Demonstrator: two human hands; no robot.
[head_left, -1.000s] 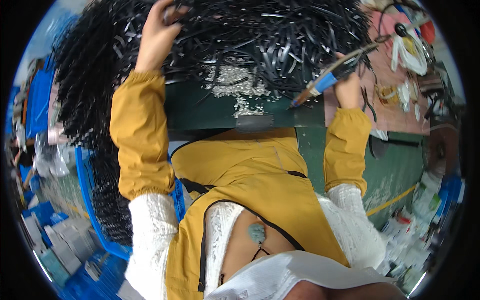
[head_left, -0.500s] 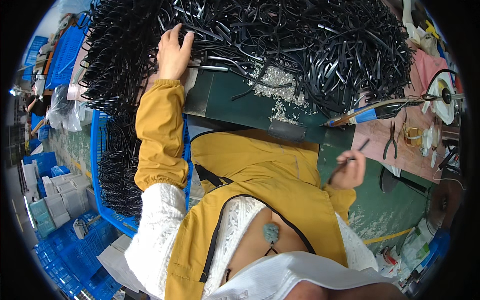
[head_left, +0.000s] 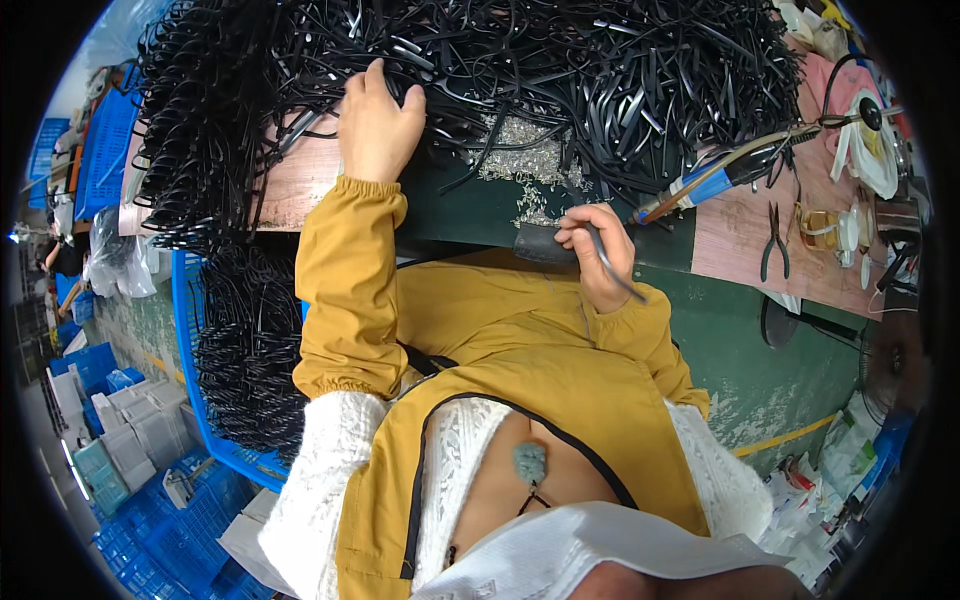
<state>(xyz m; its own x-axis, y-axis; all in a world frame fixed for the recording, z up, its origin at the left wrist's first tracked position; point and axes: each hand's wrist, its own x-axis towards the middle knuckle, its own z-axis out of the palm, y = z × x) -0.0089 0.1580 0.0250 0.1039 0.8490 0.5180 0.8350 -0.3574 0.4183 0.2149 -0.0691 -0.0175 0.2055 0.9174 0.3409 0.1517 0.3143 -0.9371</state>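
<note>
My left hand (head_left: 380, 128) lies at the near edge of a big heap of black straps (head_left: 500, 60). Its thumb stands apart from the fingers, and I see nothing gripped in it. Over the bench's front edge, my right hand (head_left: 603, 258) is closed around a slim dark stick-like tool (head_left: 612, 264), whose exact kind I cannot make out. Just left of that hand is a small dark flap (head_left: 540, 243). Beyond it, many tiny silvery pieces (head_left: 530, 160) are scattered on the dark green work surface (head_left: 455, 212).
Right of my right hand lies a blue-and-black handheld tool (head_left: 705, 188). Farther right are pliers (head_left: 775, 245) and a small jar of amber liquid (head_left: 818, 230). A blue crate (head_left: 190, 350) full of black straps stands left of my lap. Bundled straps (head_left: 190, 130) line the left side.
My right hand has moved up and left with the dark tool, from beside my lap to the bench edge. My left hand has shifted right and slightly nearer along the heap.
</note>
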